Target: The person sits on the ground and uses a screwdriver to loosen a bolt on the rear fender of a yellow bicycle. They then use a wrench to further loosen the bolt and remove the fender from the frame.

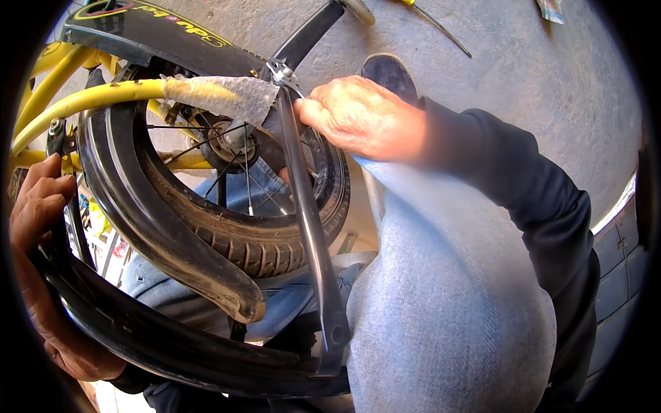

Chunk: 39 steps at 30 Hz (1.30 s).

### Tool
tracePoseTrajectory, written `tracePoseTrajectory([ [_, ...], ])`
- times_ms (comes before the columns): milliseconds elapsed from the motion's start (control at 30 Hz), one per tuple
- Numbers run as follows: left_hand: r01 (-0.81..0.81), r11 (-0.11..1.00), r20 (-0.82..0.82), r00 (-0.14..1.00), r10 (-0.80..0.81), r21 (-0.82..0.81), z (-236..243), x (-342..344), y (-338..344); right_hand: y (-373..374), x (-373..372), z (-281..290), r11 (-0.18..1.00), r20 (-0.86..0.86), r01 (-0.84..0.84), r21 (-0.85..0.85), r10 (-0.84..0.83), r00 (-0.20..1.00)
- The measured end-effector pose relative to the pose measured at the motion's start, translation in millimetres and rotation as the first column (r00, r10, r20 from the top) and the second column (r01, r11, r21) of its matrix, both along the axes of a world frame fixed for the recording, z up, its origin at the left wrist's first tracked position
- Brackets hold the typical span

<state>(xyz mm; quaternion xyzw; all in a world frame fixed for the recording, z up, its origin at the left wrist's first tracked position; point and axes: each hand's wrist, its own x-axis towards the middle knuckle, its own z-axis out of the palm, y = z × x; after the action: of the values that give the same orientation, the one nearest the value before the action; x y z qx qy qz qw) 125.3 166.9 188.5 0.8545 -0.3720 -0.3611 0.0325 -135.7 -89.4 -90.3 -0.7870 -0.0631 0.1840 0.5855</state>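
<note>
My right hand (358, 117) is closed around silver pliers (284, 71), whose jaws are at the top end of a black metal stay (303, 206) beside the bicycle's rear wheel hub (234, 141). The stay slants down to a loose-looking curved black mudguard (172, 347) near the bottom. At the far left my left hand (51, 303) is wrapped around that mudguard's end, its fingers curled near the yellow frame tube. A second black mudguard (113, 179), dusty at its lower tip, runs beside the tyre (265, 251). What the pliers grip is too small to make out.
A black chain cover (158, 41) and crank arm (306, 34) are at the top. Bubble wrap (227, 95) covers part of a yellow tube (103, 95). A screwdriver (441, 27) lies on the concrete floor (537, 103). My jeans-clad knee (447, 275) fills the lower right.
</note>
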Motion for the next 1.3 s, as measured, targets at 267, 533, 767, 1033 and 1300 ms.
tracePoseTrajectory([
  [267,0.02,0.993,0.107,0.994,-0.008,-0.114,-36.7,-81.2,-94.0,-1.2,3.9,23.4,0.986,-0.522,0.159,-0.05,-0.161,0.838],
  [533,0.102,0.982,0.118,0.989,-0.084,-0.161,-30.7,-77.6,-88.1,21.6,-8.4,7.0,0.951,-0.011,0.202,-0.233,-0.211,0.978],
  [767,0.16,0.979,0.137,0.98,-0.142,-0.13,-34.1,-76.1,-89.9,27.9,-12.7,-14.9,0.915,0.277,0.256,-0.313,-0.17,0.946],
  [1033,0.123,0.963,0.105,0.989,-0.101,-0.241,-34.6,-74.2,-80.2,26.8,-12.6,-29.6,0.938,0.128,0.259,-0.232,-0.235,0.964],
  [1300,0.092,0.986,0.109,0.991,-0.077,-0.141,-35.3,-76.4,-86.5,28.1,-10.9,-82.4,0.91,0.405,0.412,-0.044,-0.361,0.84],
])
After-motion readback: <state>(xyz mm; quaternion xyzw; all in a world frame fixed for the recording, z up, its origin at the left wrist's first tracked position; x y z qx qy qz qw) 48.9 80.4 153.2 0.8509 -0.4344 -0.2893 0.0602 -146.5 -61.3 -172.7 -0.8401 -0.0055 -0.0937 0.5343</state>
